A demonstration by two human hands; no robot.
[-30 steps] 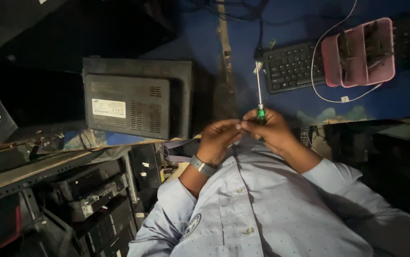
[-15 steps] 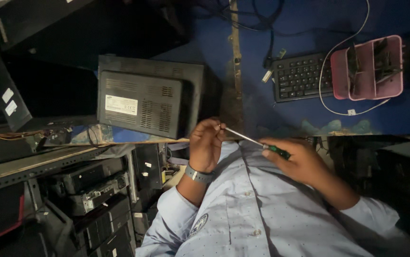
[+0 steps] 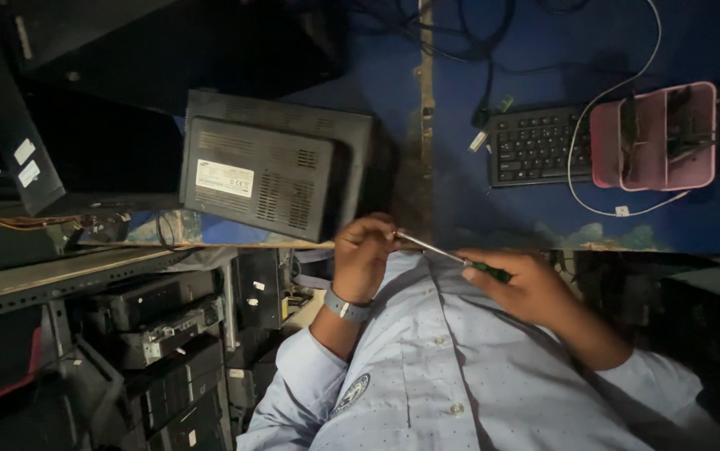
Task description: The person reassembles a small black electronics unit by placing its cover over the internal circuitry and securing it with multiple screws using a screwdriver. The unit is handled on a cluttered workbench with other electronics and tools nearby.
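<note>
Screwdriver [image 3: 452, 255] now lying near-horizontal between hands, no longer upright as a second ago. Right hand [image 3: 520, 288] wrapping fingers around green handle; left hand [image 3: 364, 255] pinching shaft tip (something tiny there? cannot tell). Both hovering above shirt front, just short of desk [image 3: 460, 125] edge, black device [image 3: 259, 171] nearby.

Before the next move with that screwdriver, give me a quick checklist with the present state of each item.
1. Right hand grips screwdriver handle: ok.
2. Left hand pinches the shaft tip: ok.
3. Tip condition: cannot tell, hidden by fingers.
4. Dark device lying within reach on the blue table: ok.
5. Screw heads on the device visible: cannot tell, too dark.
6. Keyboard and pink tray apart from the hands: ok.
</note>
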